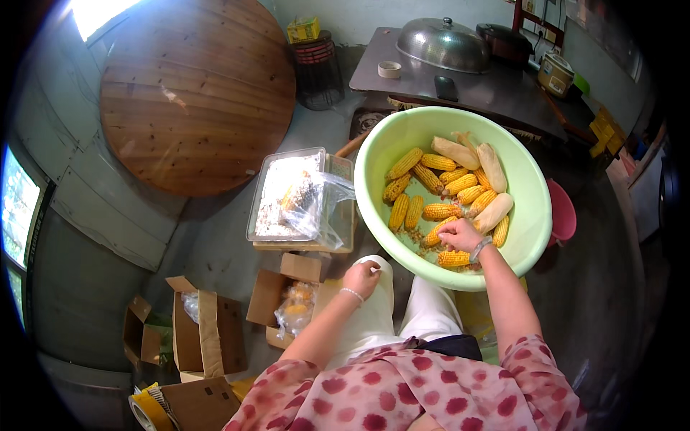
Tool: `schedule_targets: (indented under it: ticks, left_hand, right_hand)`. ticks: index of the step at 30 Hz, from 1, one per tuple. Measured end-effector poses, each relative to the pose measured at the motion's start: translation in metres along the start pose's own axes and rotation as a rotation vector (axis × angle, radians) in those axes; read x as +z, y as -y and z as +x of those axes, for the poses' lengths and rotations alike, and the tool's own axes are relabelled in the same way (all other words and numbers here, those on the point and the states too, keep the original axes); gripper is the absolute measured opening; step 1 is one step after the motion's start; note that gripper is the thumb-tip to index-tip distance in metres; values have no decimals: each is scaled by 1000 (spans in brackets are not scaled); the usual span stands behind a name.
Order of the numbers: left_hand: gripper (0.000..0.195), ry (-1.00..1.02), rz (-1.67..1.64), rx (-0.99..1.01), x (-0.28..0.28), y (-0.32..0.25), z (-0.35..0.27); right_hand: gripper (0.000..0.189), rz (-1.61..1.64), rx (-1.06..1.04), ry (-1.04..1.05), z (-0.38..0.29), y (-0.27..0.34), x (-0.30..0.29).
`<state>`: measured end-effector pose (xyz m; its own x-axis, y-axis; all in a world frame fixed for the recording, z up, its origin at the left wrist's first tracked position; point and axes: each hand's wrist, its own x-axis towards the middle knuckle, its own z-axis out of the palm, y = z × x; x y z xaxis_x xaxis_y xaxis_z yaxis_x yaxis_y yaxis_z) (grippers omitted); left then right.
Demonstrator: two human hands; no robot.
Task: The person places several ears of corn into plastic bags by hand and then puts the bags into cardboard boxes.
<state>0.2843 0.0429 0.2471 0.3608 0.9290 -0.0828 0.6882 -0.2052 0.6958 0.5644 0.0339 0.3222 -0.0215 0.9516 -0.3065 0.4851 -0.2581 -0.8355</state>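
My right hand (pixel 461 236) reaches into a large pale green plastic basin (pixel 531 215), wearing a clear bracelet at the wrist. Its curled fingers are over the end of a yellow corn cob (pixel 437 233); I cannot tell whether they grip it. Several husked cobs lie about the basin floor, with a few in pale husks, such as the husked-over cob (pixel 495 213) beside my wrist. Brown bits of debris (pixel 416 235) are scattered among them. Near my left knee, my left hand (pixel 362 277) is curled, with a beaded bracelet; nothing shows in it.
Left of the basin, a platform scale (pixel 345 223) bears a tray (pixel 253 221) with a plastic bag (pixel 329 210). Open cardboard boxes (pixel 222 334) stand lower left; one box (pixel 264 296) holds bagged corn. Ahead is a table (pixel 409 89) with a metal dome lid (pixel 444 46). A pink bucket (pixel 562 213) is right.
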Motion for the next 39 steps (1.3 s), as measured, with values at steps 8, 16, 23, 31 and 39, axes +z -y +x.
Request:
schedule_targets:
  ticks: [8, 16, 23, 31, 39]
  left_hand:
    - [20, -45, -73, -53, -12, -5, -7]
    - [8, -464, 185, 256, -42, -11, -13]
    - [14, -606, 353, 260, -81, -9, 3]
    - [34, -481, 572, 254, -119, -9, 45]
    - [29, -113, 864, 377, -107, 6, 73]
  right_hand:
    - [16, -7, 8, -2, -1, 3, 1]
    - [15, 34, 10, 12, -3, 7, 1]
    - [17, -8, 3, -1, -3, 7, 1]
    - [18, -39, 6, 35, -2, 6, -1]
    - [17, -27, 27, 11, -4, 11, 1]
